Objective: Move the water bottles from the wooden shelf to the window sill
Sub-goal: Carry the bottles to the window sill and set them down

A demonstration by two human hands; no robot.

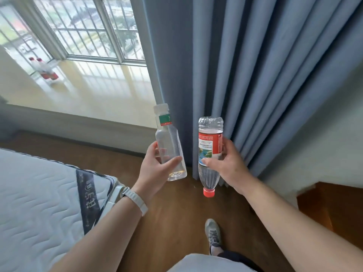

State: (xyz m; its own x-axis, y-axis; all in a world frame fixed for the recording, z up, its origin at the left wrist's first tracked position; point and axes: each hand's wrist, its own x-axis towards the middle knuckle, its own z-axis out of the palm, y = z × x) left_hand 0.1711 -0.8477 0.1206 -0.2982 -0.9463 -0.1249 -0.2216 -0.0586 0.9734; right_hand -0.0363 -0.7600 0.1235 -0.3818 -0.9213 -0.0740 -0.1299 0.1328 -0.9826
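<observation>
My left hand grips a clear bottle with a white cap and green neck label, held cap-up and tilted a little left. My right hand holds a clear bottle with a red-and-white label upside down, its red cap pointing at the floor. Both bottles hang in the air in front of the wide pale window sill. Two red-capped bottles stand close together on the sill's far left corner by the glass. A corner of the wooden shelf shows at the right edge.
Blue curtains hang from top to floor just right of the sill, right behind the bottles. A mattress fills the lower left. Wooden floor runs between them, with my shoe on it.
</observation>
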